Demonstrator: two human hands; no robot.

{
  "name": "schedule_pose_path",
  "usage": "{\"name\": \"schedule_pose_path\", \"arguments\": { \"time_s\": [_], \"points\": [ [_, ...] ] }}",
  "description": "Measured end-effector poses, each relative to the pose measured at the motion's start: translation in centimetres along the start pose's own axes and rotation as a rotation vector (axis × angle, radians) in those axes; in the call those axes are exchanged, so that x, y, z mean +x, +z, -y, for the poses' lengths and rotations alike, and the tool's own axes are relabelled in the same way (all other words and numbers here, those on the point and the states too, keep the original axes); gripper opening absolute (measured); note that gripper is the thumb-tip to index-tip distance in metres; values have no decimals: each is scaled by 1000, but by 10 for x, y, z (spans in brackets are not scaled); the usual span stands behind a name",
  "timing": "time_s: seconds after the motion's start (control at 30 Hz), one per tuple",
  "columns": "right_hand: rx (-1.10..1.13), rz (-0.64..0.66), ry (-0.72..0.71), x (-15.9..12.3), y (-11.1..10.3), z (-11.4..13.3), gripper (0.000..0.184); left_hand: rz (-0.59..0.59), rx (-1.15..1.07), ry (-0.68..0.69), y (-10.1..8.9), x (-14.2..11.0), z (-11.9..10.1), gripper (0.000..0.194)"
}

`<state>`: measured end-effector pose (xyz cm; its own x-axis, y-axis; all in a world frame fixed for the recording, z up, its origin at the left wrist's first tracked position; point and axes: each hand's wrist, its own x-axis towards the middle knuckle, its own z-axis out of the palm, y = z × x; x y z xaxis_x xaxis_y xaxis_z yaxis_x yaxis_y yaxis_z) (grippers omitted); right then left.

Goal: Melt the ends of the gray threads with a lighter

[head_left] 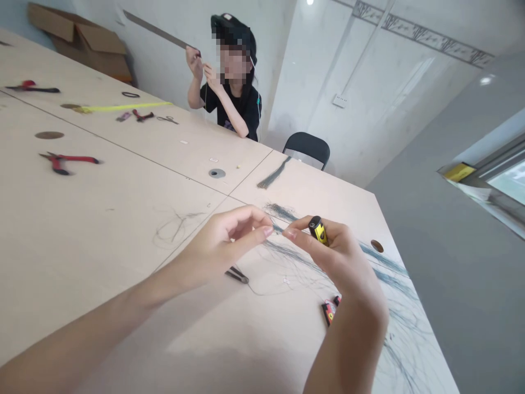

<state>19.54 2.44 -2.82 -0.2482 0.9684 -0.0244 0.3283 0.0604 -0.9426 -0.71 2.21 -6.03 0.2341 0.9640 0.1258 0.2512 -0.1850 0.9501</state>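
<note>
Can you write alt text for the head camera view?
A person's left hand and right hand pinch thin grey strands over a pale table, the right also gripping a small yellow object. Across it, another person holds up a long metal bar.
</note>
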Motion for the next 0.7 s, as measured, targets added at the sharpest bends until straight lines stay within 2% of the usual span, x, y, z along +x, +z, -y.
{"name": "schedule_pose_path", "arguments": {
  "time_s": [0.23,0.5,0.7],
  "points": [
    [84,-71,-139,-6,8,6,21,118,104,18,-15,9,-31,28],
    [111,-194,-147,-3,18,5,20,108,105,64,-11,13,-31,27],
    [119,-218,-145,-2,21,5,25,82,114,120,-15,17,-32,24]
  ]
}}
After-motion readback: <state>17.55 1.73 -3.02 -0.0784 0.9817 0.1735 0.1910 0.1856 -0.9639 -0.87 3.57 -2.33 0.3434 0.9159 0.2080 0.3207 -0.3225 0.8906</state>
